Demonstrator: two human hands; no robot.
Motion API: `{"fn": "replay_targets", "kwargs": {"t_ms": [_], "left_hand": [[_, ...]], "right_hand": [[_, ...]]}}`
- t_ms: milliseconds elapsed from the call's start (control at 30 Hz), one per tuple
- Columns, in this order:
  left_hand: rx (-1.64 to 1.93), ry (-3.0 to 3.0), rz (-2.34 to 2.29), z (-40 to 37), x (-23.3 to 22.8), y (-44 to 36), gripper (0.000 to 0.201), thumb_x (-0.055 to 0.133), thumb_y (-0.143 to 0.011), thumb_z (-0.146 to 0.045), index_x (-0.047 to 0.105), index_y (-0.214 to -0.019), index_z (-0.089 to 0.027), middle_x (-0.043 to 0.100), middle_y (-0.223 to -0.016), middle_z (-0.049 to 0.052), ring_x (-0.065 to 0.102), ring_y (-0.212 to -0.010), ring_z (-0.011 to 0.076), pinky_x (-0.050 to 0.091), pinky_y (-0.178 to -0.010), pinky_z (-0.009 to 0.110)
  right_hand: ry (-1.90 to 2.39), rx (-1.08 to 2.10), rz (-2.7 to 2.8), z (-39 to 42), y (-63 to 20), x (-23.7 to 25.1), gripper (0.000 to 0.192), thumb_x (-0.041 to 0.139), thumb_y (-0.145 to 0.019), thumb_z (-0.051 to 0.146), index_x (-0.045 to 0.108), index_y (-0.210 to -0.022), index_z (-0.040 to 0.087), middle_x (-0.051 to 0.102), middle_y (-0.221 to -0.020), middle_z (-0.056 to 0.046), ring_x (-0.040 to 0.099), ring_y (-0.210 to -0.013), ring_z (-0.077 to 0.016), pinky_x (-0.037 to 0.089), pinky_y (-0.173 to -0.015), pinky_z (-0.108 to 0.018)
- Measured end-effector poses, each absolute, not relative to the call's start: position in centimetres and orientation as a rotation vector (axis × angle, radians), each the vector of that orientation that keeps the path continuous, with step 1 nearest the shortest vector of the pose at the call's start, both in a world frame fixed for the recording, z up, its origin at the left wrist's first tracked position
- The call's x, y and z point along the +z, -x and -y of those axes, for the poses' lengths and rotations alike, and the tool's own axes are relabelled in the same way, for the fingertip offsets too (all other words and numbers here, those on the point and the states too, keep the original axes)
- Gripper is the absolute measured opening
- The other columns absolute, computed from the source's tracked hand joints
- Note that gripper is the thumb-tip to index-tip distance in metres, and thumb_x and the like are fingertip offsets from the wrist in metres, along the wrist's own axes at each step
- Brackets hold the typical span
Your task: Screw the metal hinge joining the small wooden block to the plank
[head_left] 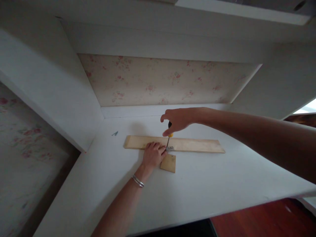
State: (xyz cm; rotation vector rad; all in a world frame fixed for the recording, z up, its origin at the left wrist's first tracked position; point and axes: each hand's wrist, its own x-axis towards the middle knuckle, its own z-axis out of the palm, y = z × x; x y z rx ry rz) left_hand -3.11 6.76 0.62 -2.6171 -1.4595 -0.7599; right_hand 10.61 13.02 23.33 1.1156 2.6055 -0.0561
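While left hand (153, 154) steadies plank (195, 144), right hand (176, 120) grips screwdriver (169, 136).

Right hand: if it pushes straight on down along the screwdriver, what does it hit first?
Likely the small metal bracket under the screwdriver tip, where the two wood strips meet. The right hand grips the handle above it. The left hand lies just beside that line; depth is unclear.

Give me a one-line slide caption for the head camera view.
Right hand holds a yellow-handled screwdriver upright on a metal bracket while left hand presses the wooden boards on a white desk.
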Motion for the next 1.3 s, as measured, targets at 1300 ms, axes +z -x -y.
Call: {"fn": "replay_targets", "kwargs": {"t_ms": [1300], "left_hand": [[-0.754, 2.603, 1.464, -6.7, 0.6, 2.9, 0.02, 0.056, -0.089, -0.031, 0.067, -0.106, -0.026, 0.062, -0.106, 0.006, 0.05, -0.101, 0.0244, 0.037, -0.09, 0.042]], "right_hand": [[-1.295, -0.092, -2.594, -13.7, -11.6, 22.6, 0.045, 0.052, -0.083, 0.051, 0.059, -0.11, 0.016, 0.066, -0.084, -0.01, 0.062, -0.072, -0.023, 0.042, -0.063, -0.032]]}}
